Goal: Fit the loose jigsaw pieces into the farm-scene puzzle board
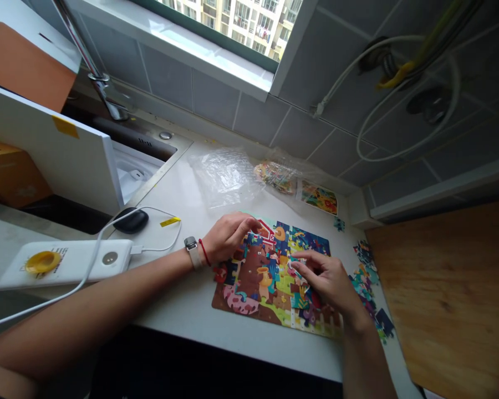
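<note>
A colourful jigsaw puzzle (249,277) with a farm scene lies on the white counter, largely joined. My left hand (228,237) is over its upper left edge by the red barn, fingers bent and close together; what is under them is hidden. Above the puzzle's right half, my right hand (324,280) has thumb and index finger pinched on what looks like a small puzzle piece (291,264), mostly covered by the fingertips. Loose puzzle pieces (363,280) are strewn to the right of that hand.
Behind the puzzle lie a clear plastic bag (227,174), a bag of pieces (276,176) and a picture card (319,198). A white power bank (79,263) with a cable and a black mouse (131,220) are on the left. A wooden board (449,288) borders the right.
</note>
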The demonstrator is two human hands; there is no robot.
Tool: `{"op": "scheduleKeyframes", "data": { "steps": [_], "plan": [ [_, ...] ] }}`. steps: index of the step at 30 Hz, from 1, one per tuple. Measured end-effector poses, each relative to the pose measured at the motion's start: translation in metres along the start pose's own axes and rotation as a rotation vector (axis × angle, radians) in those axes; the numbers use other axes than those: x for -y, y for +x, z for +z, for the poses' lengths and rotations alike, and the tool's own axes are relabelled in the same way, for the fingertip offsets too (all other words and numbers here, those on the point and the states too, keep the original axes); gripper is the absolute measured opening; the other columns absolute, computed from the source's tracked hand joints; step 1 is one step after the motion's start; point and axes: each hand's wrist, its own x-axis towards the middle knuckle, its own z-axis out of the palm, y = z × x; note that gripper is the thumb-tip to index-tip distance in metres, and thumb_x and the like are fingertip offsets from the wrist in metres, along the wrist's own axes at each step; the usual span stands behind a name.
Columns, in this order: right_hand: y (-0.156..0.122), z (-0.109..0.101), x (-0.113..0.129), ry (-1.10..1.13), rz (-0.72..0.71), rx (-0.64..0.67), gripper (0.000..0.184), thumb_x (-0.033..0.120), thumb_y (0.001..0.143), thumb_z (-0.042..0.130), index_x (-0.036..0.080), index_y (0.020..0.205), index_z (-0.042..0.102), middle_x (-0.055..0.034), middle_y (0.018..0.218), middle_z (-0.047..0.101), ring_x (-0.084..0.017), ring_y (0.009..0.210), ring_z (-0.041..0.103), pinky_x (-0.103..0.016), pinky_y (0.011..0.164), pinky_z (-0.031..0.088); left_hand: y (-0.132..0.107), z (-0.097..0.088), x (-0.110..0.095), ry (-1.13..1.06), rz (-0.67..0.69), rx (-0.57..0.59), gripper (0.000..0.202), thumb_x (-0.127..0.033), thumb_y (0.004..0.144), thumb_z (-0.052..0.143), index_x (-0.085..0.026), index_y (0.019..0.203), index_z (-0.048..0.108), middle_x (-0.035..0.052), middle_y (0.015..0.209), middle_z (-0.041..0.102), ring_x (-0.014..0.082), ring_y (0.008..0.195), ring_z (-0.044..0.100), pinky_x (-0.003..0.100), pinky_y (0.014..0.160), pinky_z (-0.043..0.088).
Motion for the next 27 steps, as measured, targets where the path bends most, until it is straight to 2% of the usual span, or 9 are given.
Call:
{"op": "scheduleKeyframes", "data": {
  "steps": [2,4,7,10,12,14,18,22,27],
  "plan": [
    [-0.010,-0.012,-0.006,-0.144,-0.023,-0.068,0.034,0.052,0.096,0.069,0.021,0.099,0.081,0.0016,0.058,0.063,-0.016,0.051,0.055,-0.029,0.054,0.046,0.001,0.000,0.000,-0.095,-0.052,-0.060,0.069,-0.061,0.112,0.024,-0.017,0.099,0.076,0.0077,0.091,0.079,0.0202,0.086,0.074,0.035,0.084,0.057],
    [-0.017,-0.018,-0.007,-0.263,-0.065,-0.184,0.029,0.049,0.097,0.068,0.022,0.101,0.080,-0.0043,0.076,0.073,-0.022,0.067,0.067,-0.034,0.067,0.054,0.001,0.001,0.000,-0.189,-0.096,-0.115,0.071,-0.064,0.111,0.025,-0.016,0.098,0.076,0.0083,0.088,0.079,0.0198,0.082,0.075,0.035,0.081,0.059],
    [-0.022,-0.009,0.010,-0.337,-0.185,-0.284,0.022,0.040,0.100,0.065,0.023,0.108,0.077,-0.0110,0.102,0.075,-0.028,0.095,0.071,-0.041,0.084,0.057,0.003,0.003,0.001,-0.307,-0.141,-0.184,0.072,-0.068,0.109,0.028,-0.014,0.099,0.075,0.0093,0.085,0.079,0.0198,0.079,0.074,0.035,0.078,0.060],
    [-0.017,0.025,0.045,-0.272,-0.413,-0.048,0.020,0.026,0.102,0.063,0.025,0.118,0.074,-0.0102,0.110,0.074,-0.025,0.102,0.070,-0.039,0.090,0.059,0.006,0.003,0.004,-0.377,-0.173,-0.235,0.070,-0.069,0.108,0.032,-0.014,0.099,0.075,0.0098,0.086,0.079,0.0208,0.080,0.074,0.036,0.078,0.060],
    [-0.008,0.051,0.068,-0.254,-0.553,0.134,0.029,0.014,0.101,0.058,0.025,0.123,0.072,-0.0102,0.122,0.073,-0.024,0.110,0.069,-0.038,0.095,0.059,0.007,0.003,0.005,-0.391,-0.197,-0.287,0.071,-0.071,0.107,0.032,-0.015,0.098,0.075,0.0109,0.090,0.079,0.0214,0.082,0.073,0.036,0.077,0.060],
    [0.005,0.071,0.083,-0.326,-0.634,0.230,0.035,0.010,0.099,0.059,0.026,0.128,0.070,-0.0100,0.136,0.069,-0.026,0.119,0.065,-0.043,0.103,0.056,0.008,0.002,0.006,-0.394,-0.222,-0.332,0.072,-0.071,0.106,0.030,-0.015,0.098,0.074,0.0116,0.093,0.079,0.0219,0.083,0.073,0.035,0.075,0.060],
    [0.028,0.082,0.090,-0.442,-0.707,0.368,0.039,0.010,0.099,0.063,0.028,0.132,0.070,-0.0063,0.146,0.067,-0.029,0.139,0.055,-0.049,0.115,0.049,0.008,0.002,0.007,-0.371,-0.211,-0.339,0.073,-0.071,0.107,0.026,-0.015,0.101,0.074,0.0108,0.090,0.078,0.0221,0.083,0.072,0.037,0.077,0.059],
    [0.037,0.079,0.085,-0.443,-0.716,0.394,0.029,0.016,0.100,0.067,0.030,0.124,0.075,-0.0034,0.137,0.073,-0.029,0.137,0.059,-0.048,0.110,0.053,0.007,0.002,0.008,-0.307,-0.120,-0.310,0.072,-0.069,0.108,0.026,-0.015,0.099,0.074,0.0106,0.093,0.078,0.0217,0.085,0.072,0.037,0.082,0.059],
    [0.024,0.089,0.076,-0.400,-0.718,0.229,0.025,0.020,0.099,0.070,0.026,0.123,0.076,-0.0082,0.128,0.077,-0.029,0.125,0.065,-0.049,0.103,0.058,0.005,0.003,0.007,-0.246,-0.061,-0.277,0.070,-0.067,0.109,0.026,-0.017,0.097,0.074,0.0101,0.096,0.077,0.0223,0.090,0.072,0.038,0.088,0.058]
  ]
}}
